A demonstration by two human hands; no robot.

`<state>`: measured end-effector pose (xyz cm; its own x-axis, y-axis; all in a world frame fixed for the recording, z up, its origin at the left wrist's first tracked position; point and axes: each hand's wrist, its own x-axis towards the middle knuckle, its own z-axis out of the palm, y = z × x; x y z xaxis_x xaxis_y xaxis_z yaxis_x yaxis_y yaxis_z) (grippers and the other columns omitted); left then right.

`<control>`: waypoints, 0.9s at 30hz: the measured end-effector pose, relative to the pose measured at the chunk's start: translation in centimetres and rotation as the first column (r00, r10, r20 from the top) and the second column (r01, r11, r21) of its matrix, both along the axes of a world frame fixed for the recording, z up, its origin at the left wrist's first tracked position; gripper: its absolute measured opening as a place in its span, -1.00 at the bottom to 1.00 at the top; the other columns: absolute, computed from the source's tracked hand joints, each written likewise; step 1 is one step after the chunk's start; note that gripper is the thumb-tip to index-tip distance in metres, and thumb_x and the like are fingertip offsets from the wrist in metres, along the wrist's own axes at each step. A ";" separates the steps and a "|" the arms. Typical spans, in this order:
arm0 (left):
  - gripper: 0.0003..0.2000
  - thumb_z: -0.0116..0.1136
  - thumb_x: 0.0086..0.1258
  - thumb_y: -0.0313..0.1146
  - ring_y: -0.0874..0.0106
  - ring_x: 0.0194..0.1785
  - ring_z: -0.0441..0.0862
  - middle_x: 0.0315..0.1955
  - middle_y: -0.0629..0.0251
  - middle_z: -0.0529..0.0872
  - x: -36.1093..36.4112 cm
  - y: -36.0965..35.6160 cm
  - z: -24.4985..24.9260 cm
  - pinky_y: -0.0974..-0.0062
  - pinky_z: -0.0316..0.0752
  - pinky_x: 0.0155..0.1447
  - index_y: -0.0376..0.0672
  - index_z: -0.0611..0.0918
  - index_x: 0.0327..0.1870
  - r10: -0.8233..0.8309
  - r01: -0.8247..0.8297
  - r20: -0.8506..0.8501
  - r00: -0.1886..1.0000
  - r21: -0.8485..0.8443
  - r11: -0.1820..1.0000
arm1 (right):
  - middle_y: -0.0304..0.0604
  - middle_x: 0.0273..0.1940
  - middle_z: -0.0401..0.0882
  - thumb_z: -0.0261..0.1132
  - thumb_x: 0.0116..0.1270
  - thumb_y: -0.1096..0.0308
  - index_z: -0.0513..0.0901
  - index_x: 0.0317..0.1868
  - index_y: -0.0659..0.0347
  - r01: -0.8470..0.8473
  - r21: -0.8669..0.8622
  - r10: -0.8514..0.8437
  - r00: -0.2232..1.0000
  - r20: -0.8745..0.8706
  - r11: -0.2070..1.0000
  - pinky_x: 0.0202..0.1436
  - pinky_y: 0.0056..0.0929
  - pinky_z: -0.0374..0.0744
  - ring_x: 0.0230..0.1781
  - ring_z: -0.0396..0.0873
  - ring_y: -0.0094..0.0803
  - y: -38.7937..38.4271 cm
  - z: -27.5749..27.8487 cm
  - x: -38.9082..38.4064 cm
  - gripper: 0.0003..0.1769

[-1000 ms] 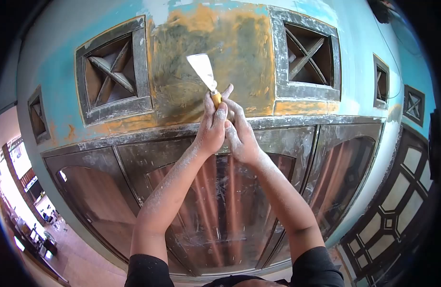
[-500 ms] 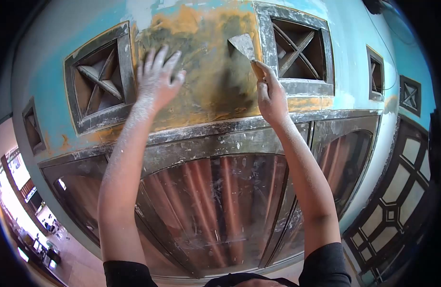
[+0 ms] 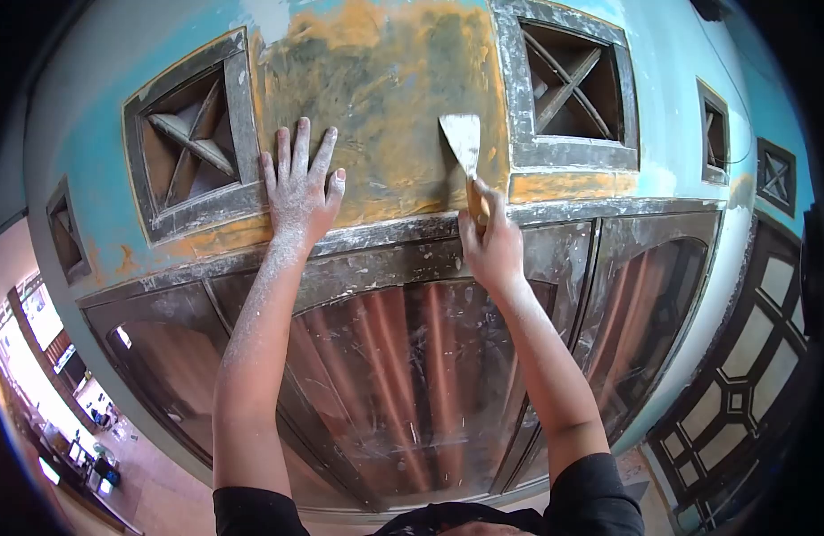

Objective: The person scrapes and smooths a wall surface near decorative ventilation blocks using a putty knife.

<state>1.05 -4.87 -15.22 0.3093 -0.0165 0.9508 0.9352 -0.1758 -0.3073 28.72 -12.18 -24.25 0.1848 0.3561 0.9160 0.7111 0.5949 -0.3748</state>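
My right hand (image 3: 494,239) is closed round the wooden handle of a putty knife (image 3: 464,143), whose broad metal blade points up over the scraped wall patch (image 3: 385,107). That patch is mottled orange and dark grey-green, between two vent openings. At its lower left, my left hand (image 3: 302,183) is spread flat against the wall with the fingers pointing up and apart. White dust coats the left hand and forearm.
Vents with crossed wooden bars flank the patch, one at left (image 3: 193,143) and one at right (image 3: 573,85). Below runs a paint-flecked wooden ledge (image 3: 385,234) above glass panes with reddish curtains (image 3: 394,357). A panelled door (image 3: 733,384) stands at the right.
My right hand has come down and slightly left, and the blade now points more upright. My left hand has shifted lower and slightly right, its fingers now flat on the wall.
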 end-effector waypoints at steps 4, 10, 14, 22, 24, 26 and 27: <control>-0.39 0.08 0.54 -0.05 0.00 0.72 -0.04 0.69 0.18 0.08 0.7 0.1 -1.8 -0.28 -0.13 0.66 0.22 0.34 0.62 -0.072 0.073 0.045 0.996 -0.034 0.997 | 0.27 -0.26 0.72 0.22 0.56 0.26 0.29 0.47 0.12 -0.124 0.095 0.131 0.989 -0.074 0.988 -0.11 0.06 0.64 -0.21 0.75 0.22 0.5 0.9 -1.6 -0.44; -0.40 -0.03 0.65 -0.24 -0.07 0.65 0.17 0.57 -0.08 0.30 7.0 -4.9 -6.9 -0.01 -0.02 0.66 -0.19 0.19 0.65 -0.610 0.614 0.227 0.759 -0.559 0.557 | 0.39 0.11 0.64 0.12 0.58 0.30 0.17 0.60 0.14 -0.387 0.136 0.388 0.921 0.021 0.912 0.19 0.05 0.59 0.12 0.68 0.27 0.4 -2.6 -5.7 -0.35; -0.34 0.01 0.62 -0.36 -0.02 0.45 0.50 0.38 -0.27 0.50 8.4 -8.3 -5.4 0.24 0.32 0.51 -0.35 0.08 0.65 -0.643 0.780 0.465 0.608 -0.497 0.379 | 0.38 0.25 0.56 0.13 0.49 0.35 0.06 0.67 0.20 -0.520 0.183 0.495 0.852 0.167 0.834 0.38 0.01 0.49 0.30 0.56 0.27 1.7 -1.7 -5.7 -0.21; -0.41 0.15 0.54 -0.31 0.05 0.19 0.72 0.16 -0.07 0.72 0.2 -8.1 2.9 0.17 0.58 0.31 0.13 0.37 0.60 -0.369 0.415 0.216 0.904 -0.235 0.879 | 0.00 0.09 0.58 0.22 0.44 0.23 0.46 0.50 -0.02 0.016 0.357 -0.158 0.915 0.372 0.934 0.31 -0.03 0.43 0.14 0.51 0.00 0.5 8.3 4.2 -0.39; -0.44 0.11 0.55 -0.30 -0.07 0.20 0.66 0.13 -0.10 0.71 -2.6 -8.0 4.5 0.05 0.54 0.30 0.10 0.39 0.58 -0.244 0.291 0.209 0.947 -0.238 0.927 | -0.05 0.20 0.54 0.23 0.46 0.14 0.46 0.50 -0.11 0.171 0.421 -0.316 0.899 0.302 0.891 0.40 -0.01 0.36 0.25 0.45 0.00 1.4 9.9 6.8 -0.40; -0.45 0.08 0.56 -0.29 -0.11 0.18 0.65 0.11 -0.12 0.71 -3.9 -7.6 5.6 0.01 0.54 0.28 0.08 0.39 0.57 -0.169 0.218 0.205 0.964 -0.244 0.945 | -0.10 0.32 0.47 0.23 0.49 0.06 0.45 0.51 -0.18 0.303 0.451 -0.450 0.853 0.264 0.839 0.47 0.02 0.29 0.37 0.38 -0.02 3.0 11.0 8.9 -0.41; -0.46 0.04 0.57 -0.27 -0.13 0.15 0.66 0.06 -0.15 0.71 -4.2 -7.6 6.1 -0.02 0.54 0.24 0.07 0.39 0.57 -0.062 0.131 0.219 0.974 -0.319 0.939 | -0.11 0.38 0.43 0.23 0.50 0.02 0.44 0.51 -0.21 0.353 0.473 -0.510 0.820 0.260 0.807 0.50 0.03 0.27 0.42 0.34 -0.02 3.6 11.2 9.4 -0.41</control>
